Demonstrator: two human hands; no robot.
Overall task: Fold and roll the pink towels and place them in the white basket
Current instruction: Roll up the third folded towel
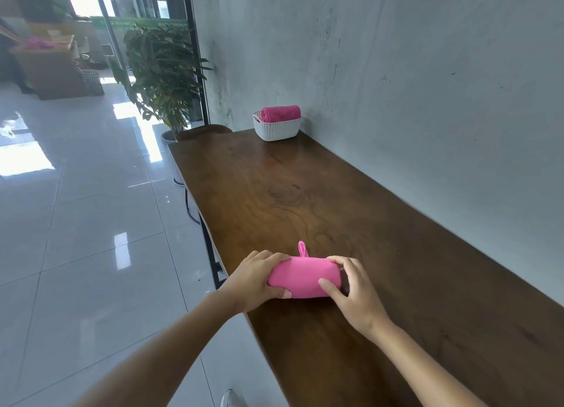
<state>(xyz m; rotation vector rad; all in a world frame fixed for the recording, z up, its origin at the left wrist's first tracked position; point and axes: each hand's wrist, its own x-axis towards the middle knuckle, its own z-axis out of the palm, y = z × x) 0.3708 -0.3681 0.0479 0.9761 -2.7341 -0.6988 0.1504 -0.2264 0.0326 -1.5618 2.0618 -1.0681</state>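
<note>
item 1: rolled pink towel [305, 277]. a tight roll lying crosswise on the wooden table [335, 193], near the table's left edge, at about 6 o'clock in the view. a small hanging loop [301, 249] sticks out from its far side toward 12 o'clock.

item 2: left hand [253, 280]. at 9 o'clock of the roll. the fingers curl over the top of the left end and the thumb presses the near face, gripping the towel.

item 3: right hand [351, 293]. at 3 o'clock of the roll. the fingers wrap round the right end and the thumb lies on the near face, gripping the towel.

item 4: white basket [276, 130]. at 12 o'clock from the roll and well apart from it, at the far end of the table, just beside the grey wall [427, 86].

item 5: second pink towel [280, 113]. rolled, lying in the basket with its top above the rim.

item 6: potted plant [161, 71]. at 10 o'clock, beyond the table's far corner, on the glossy tiled floor [91, 223].

item 7: shoe [229, 399]. a toe tip at the bottom edge, 6 o'clock, on the floor.
</note>
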